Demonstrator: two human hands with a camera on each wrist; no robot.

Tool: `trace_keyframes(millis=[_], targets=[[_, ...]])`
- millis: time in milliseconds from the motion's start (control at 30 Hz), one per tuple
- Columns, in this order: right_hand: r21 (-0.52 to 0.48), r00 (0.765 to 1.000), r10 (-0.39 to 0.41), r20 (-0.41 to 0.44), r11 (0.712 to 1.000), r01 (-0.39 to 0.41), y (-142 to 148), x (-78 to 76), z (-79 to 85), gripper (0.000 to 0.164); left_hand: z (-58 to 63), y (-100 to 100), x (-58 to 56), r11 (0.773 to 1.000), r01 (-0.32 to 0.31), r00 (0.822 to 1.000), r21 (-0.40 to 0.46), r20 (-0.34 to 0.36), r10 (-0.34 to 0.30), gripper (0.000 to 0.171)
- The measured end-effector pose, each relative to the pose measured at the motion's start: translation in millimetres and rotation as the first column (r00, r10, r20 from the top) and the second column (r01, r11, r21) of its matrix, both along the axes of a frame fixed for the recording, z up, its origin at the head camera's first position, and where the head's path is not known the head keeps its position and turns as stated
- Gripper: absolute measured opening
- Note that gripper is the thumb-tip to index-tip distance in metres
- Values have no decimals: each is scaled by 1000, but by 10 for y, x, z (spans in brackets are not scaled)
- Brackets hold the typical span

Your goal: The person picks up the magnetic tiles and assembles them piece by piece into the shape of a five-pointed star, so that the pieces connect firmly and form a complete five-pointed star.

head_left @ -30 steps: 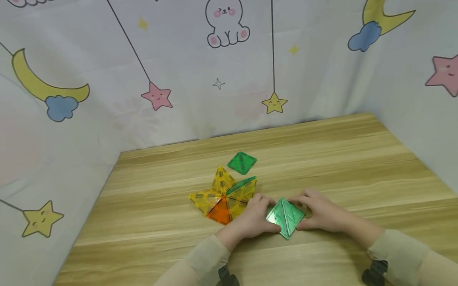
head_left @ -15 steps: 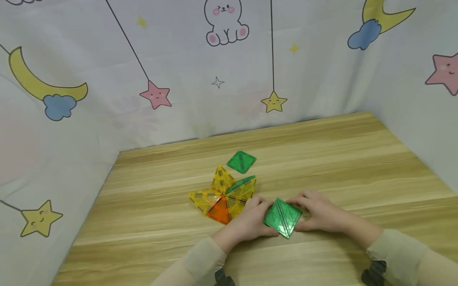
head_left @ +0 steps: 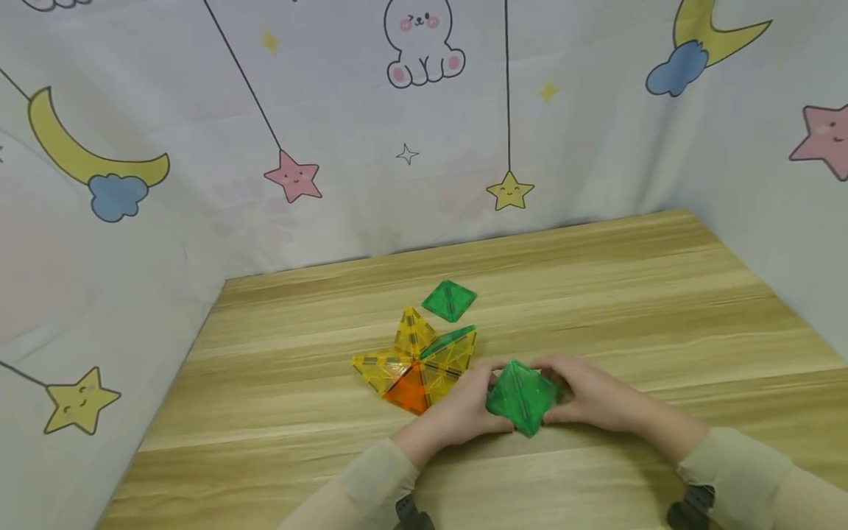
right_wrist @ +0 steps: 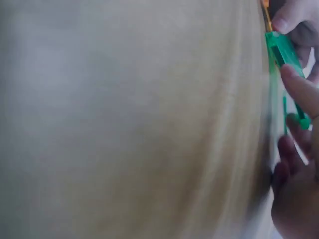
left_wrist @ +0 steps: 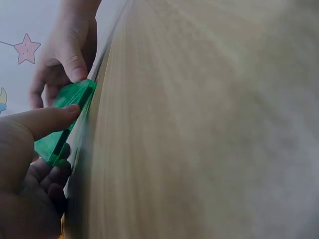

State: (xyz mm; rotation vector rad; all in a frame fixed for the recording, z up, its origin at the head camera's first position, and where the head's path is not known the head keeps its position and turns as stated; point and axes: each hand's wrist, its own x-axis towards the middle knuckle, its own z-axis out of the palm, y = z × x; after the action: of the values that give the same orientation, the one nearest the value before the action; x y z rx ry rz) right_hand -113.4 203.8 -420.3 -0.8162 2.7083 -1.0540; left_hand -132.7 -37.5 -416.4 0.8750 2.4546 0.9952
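A pair of green see-through triangular magnetic tiles (head_left: 521, 397), joined along a seam into a diamond, is held between both hands just over the table. My left hand (head_left: 465, 408) grips the left side, its thumb on the near face and its fingers curled behind, as the left wrist view shows. From the other side my right hand (head_left: 589, 390) pinches the tiles (right_wrist: 286, 52) between thumb and fingers. Left of the hands lies a star-like figure of yellow magnetic tiles (head_left: 377, 368) with an orange tile (head_left: 409, 390) and a green tile (head_left: 447, 340) in it.
Another green diamond of two tiles (head_left: 450, 300) lies behind the star figure. The wood-grain table (head_left: 636, 294) reaches back to a white cloth (head_left: 344, 132) printed with stars, moons and a white animal. Cloth also hangs at both sides.
The held green tiles have tilted between my hands and moved slightly left; the glare on them has gone. The star figure and the other green diamond lie as before.
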Motion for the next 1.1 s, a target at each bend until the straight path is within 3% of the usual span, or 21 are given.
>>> trace_keyframes(millis=[100, 233, 400, 500, 800, 933, 1100], targets=[[-78, 990, 13, 143, 997, -1, -51, -41, 39, 63, 8, -49, -12, 994, -59, 992, 95, 116, 48, 71], [-173, 950, 15, 311, 984, 41, -138, -103, 85, 54, 21, -141, -20, 972, -140, 970, 187, 225, 96, 58], [-297, 907, 24, 421, 948, 112, -252, -158, 102, 50, 12, -271, -28, 911, -257, 918, 323, 375, 126, 52], [-331, 901, 33, 432, 935, 125, -322, -184, 103, 52, 15, -346, -31, 873, -306, 895, 381, 427, 127, 51], [-436, 897, 89, 434, 892, 122, -524, -219, 97, 58, 94, -549, -3, 796, -421, 873, 434, 431, 227, 53], [-483, 876, 122, 467, 865, 137, -641, -185, 78, 62, 97, -595, 10, 768, -458, 869, 447, 408, 281, 52], [-524, 844, 138, 518, 831, 186, -805, -141, 96, 75, 95, -629, 38, 716, -502, 851, 486, 425, 308, 51]])
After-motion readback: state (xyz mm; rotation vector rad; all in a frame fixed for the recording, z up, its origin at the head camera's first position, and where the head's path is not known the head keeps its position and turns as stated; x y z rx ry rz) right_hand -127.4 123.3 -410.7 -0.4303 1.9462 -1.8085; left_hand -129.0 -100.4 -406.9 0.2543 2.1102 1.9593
